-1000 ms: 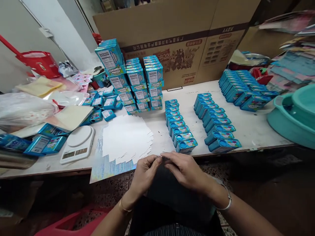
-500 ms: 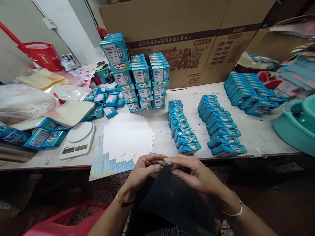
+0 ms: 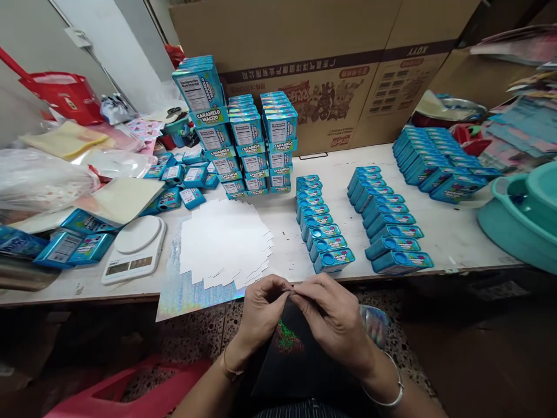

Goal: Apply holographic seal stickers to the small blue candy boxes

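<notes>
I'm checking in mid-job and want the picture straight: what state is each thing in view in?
Left hand: grip pinched shut on the dark sheet.
Right hand: grip pinched shut beside it.
Dark sheet: held at its upper tip, hanging.
White sheets: fanned in a pile.
Scale: plate bare; on or off unclear.
Blue display boxes: stacked.
Blue tins: standing in rows.
Cardboard box: print upside down.

Scale (image 3: pixel 134 249) left of sheets (image 3: pixel 226 244) | box stacks (image 3: pixel 248 148) behind (cardboard (image 3: pixel 282 46) farther back) | basin (image 3: pixel 517 220) far right
</notes>
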`<act>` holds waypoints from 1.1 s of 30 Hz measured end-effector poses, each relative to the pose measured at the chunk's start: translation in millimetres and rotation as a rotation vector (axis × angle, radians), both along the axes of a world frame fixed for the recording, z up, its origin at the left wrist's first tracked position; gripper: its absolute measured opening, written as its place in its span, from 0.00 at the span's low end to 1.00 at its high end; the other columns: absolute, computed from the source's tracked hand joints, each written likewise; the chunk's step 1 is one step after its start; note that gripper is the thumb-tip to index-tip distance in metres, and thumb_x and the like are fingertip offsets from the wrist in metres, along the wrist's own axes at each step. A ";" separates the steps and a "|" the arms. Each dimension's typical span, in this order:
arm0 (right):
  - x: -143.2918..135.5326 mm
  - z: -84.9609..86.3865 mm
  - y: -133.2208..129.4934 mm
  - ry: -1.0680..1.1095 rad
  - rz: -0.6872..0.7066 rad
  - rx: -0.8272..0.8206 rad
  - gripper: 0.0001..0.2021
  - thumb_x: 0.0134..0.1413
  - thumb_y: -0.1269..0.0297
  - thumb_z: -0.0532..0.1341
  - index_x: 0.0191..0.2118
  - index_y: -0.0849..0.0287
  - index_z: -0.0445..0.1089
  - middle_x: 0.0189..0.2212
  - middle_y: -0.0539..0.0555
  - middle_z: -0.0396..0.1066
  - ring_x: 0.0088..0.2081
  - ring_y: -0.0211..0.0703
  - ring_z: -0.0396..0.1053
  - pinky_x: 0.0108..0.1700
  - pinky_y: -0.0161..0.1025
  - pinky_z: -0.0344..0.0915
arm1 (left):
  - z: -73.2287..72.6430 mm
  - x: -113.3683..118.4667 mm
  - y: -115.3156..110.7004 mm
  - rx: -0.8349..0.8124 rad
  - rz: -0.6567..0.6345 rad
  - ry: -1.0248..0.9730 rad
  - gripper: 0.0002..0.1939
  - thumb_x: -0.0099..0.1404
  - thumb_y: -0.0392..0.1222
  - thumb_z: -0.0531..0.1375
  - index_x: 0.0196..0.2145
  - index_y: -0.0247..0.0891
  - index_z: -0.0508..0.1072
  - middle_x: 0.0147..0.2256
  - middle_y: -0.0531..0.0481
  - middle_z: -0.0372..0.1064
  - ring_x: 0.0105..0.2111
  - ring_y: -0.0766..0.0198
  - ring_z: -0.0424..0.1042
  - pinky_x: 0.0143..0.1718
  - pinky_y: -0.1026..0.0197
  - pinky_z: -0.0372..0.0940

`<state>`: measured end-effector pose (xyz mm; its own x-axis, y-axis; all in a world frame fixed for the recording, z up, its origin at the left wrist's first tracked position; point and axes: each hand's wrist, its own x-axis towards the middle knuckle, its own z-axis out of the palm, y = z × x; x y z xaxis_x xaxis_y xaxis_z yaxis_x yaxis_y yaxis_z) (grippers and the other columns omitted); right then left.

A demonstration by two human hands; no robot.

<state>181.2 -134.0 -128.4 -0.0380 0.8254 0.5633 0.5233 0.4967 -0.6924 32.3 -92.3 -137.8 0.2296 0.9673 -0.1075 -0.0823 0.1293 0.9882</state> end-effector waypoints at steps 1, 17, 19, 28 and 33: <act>-0.5 -1.8 -1.0 -0.038 -0.032 0.048 0.09 0.63 0.73 0.61 0.45 0.55 0.73 0.33 0.53 0.74 0.35 0.41 0.72 0.37 0.39 0.70 | -0.1 0.0 -0.8 -0.009 0.008 0.005 0.10 0.51 0.40 0.71 0.23 0.35 0.74 0.22 0.53 0.73 0.22 0.69 0.69 0.25 0.68 0.65; -10.5 -12.3 -13.3 -0.068 -0.056 0.204 0.18 0.61 0.78 0.60 0.55 0.56 0.71 0.44 0.58 0.77 0.46 0.44 0.75 0.45 0.42 0.75 | 3.6 -6.2 -10.0 0.150 0.134 0.105 0.04 0.54 0.37 0.67 0.27 0.37 0.75 0.25 0.51 0.76 0.25 0.65 0.74 0.27 0.66 0.69; -11.7 -10.4 -14.1 -0.018 -0.042 0.172 0.15 0.61 0.77 0.61 0.51 0.55 0.72 0.43 0.57 0.77 0.45 0.44 0.76 0.44 0.41 0.76 | 2.1 -7.3 -11.7 0.166 0.146 0.123 0.04 0.54 0.37 0.67 0.27 0.37 0.76 0.25 0.51 0.76 0.25 0.65 0.73 0.28 0.66 0.69; -10.8 -17.3 -13.4 -0.116 -0.100 0.085 0.22 0.64 0.69 0.59 0.63 0.56 0.65 0.48 0.61 0.76 0.48 0.51 0.75 0.47 0.49 0.75 | -6.0 -15.0 -14.1 0.219 0.175 0.149 0.07 0.53 0.38 0.69 0.28 0.37 0.75 0.25 0.54 0.71 0.24 0.68 0.67 0.26 0.68 0.64; -6.8 -22.3 -16.1 -0.185 -0.064 0.198 0.22 0.63 0.76 0.58 0.59 0.52 0.68 0.45 0.57 0.78 0.46 0.47 0.76 0.49 0.49 0.73 | -4.1 -13.3 -16.0 0.164 0.140 0.125 0.09 0.53 0.39 0.70 0.27 0.37 0.73 0.24 0.55 0.70 0.23 0.69 0.66 0.25 0.69 0.63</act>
